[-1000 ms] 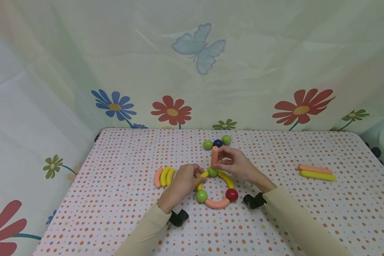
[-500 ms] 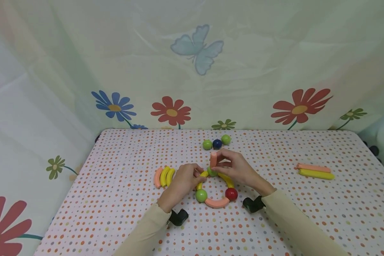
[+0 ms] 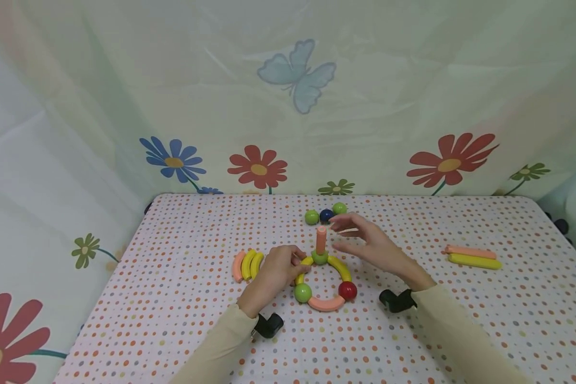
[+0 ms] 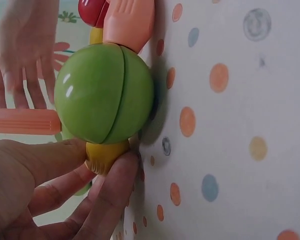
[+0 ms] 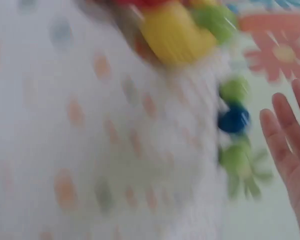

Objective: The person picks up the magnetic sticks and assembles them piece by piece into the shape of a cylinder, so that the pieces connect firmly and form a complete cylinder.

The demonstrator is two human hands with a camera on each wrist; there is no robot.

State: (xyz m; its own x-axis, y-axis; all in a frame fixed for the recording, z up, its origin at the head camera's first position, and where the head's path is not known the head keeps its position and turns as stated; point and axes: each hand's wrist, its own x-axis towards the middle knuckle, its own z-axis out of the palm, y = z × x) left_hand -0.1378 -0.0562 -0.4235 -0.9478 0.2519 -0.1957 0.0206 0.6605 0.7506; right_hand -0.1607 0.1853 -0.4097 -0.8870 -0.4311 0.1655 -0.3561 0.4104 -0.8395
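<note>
On the table lies a ring of curved sticks joined by balls: a near green ball (image 3: pixel 303 293), a red ball (image 3: pixel 348 290), a far green ball (image 3: pixel 319 257), a curved orange stick (image 3: pixel 326 304) and a curved yellow stick (image 3: pixel 340 268) on the right. A straight orange stick (image 3: pixel 320 241) stands upright on the far green ball. My left hand (image 3: pixel 274 269) pinches the ring's left curved yellow stick (image 4: pixel 106 156) between thumb and fingers. Just right of the upright stick, my right hand (image 3: pixel 372 245) is apart from it, fingers spread, holding nothing.
Two green balls, one of them the left green ball (image 3: pixel 312 217), flank a dark blue ball (image 3: pixel 326 215) behind the ring. Curved sticks (image 3: pixel 246 265) lie left of my left hand. A straight yellow stick (image 3: pixel 475 261) and an orange stick (image 3: pixel 471 252) lie far right.
My right hand lowered the straight orange stick onto the far green ball, then let go and moved right. The stick now stands by itself. My left hand has kept its pinch.
</note>
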